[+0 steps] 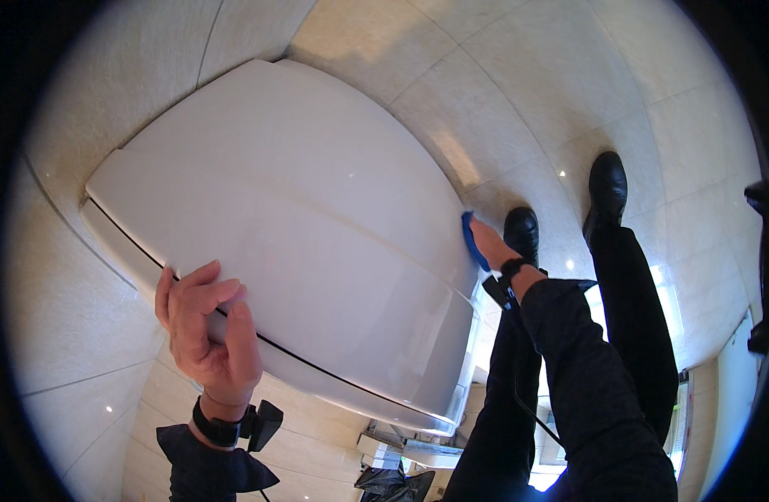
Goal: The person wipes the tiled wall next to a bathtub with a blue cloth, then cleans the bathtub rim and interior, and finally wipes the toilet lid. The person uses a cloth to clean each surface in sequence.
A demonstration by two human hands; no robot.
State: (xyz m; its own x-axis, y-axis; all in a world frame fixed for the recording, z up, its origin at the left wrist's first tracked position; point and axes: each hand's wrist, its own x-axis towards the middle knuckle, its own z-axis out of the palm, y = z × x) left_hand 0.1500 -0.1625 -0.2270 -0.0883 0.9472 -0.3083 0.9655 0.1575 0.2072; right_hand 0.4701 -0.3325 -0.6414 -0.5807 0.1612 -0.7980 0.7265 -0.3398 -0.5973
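A large, glossy white fixture (292,192) with rounded sides fills the middle of the view, and a dark seam runs along its lower left edge. Over that seam is my left hand (207,322), palm turned up, its fingers loosely bent and apart with nothing in them. Whether its fingertips touch the white surface I cannot tell. At the fixture's right side, my right hand (489,243) is closed on a blue cloth (475,241) pressed against the white side. Part of that hand is hidden by the cloth and the wrist strap.
Beige tiled wall (91,335) borders the fixture on the left. To the right, my black shoes (607,180) stand on the tiled floor (560,100). A crumpled black plastic bag (393,484) lies at the lower edge. A thin cable (526,406) hangs from my right wrist.
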